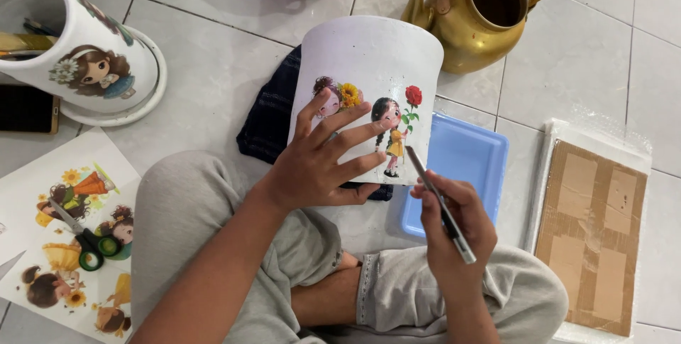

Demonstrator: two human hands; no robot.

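A white pot [379, 57] lies tilted in front of me, decorated with cartoon girls and flowers, one girl holding a red rose [413, 96]. My left hand [323, 163] rests spread on the pot's side, fingers over the sunflower girl picture. My right hand [454, 227] grips a thin dark brush or pen [436, 198], its tip close to the pot's lower edge beside the rose girl. My crossed legs in grey trousers fill the foreground.
A second decorated white pot [85, 53] holding brushes lies at the left on a saucer. Also around: a brass kettle [472, 21], blue tray [464, 159], dark cloth [273, 120], scissors [89, 241] on a sticker sheet, a taped cardboard panel [592, 234], a phone [28, 108].
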